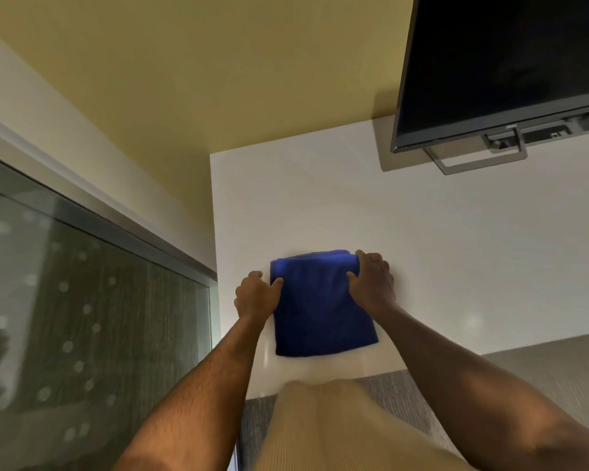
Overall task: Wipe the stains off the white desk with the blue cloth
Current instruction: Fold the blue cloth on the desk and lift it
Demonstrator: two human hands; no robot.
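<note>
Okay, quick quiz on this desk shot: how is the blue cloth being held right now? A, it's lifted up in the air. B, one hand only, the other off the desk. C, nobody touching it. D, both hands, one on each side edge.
D: the left hand grips the left edge and the right hand the right edge of the folded blue cloth, which lies flat on the white desk.

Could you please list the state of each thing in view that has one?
Blue cloth: folded, flat on the desk.
Left hand: gripping the cloth's left edge.
Right hand: gripping the cloth's far right corner.
White desk: no stains that I can make out.
Monitor: screen dark.
</note>
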